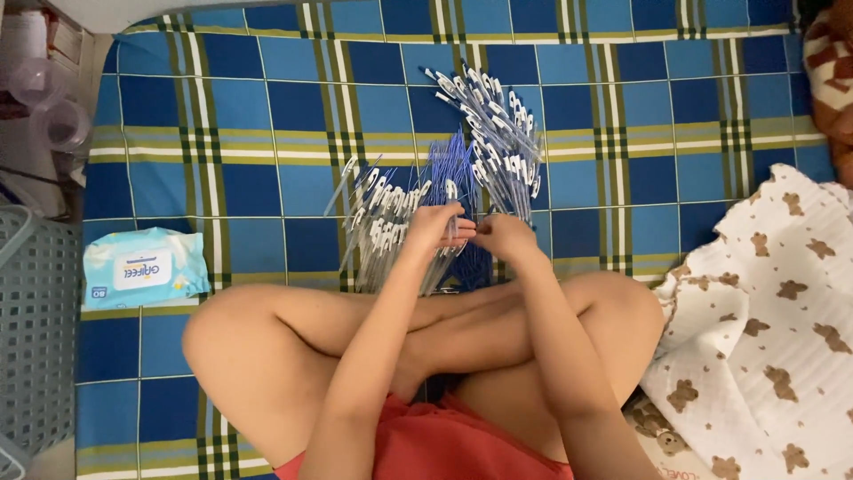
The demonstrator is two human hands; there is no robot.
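The person sits cross-legged on a blue checked mat (267,116), both hands meeting just past the knees, near the middle of the mat. The left hand (435,227) and the right hand (505,236) touch at the fingertips, fingers pinched narrow around a small pen part (468,230) between them; it is too small to tell exactly what it is.

Straight under and beyond the hands lie three heaps. A pile of clear pen barrels (382,222) spreads to the left of the left hand, a bundle of blue refills (449,164) lies just beyond the fingertips, and a heap of finished pens with white clips (498,133) fans out towards the far edge. Each heap holds far too many pieces to count.

One pack of wet wipes (142,267) lies near the left edge of the mat, well apart from the hands. Off that edge stand a grey plastic basket (35,329) and two clear cups (49,102). At the right edge a white cloth with brown bears (773,329) overlaps the mat beside the right knee. Nothing lies between the hands and the heaps.
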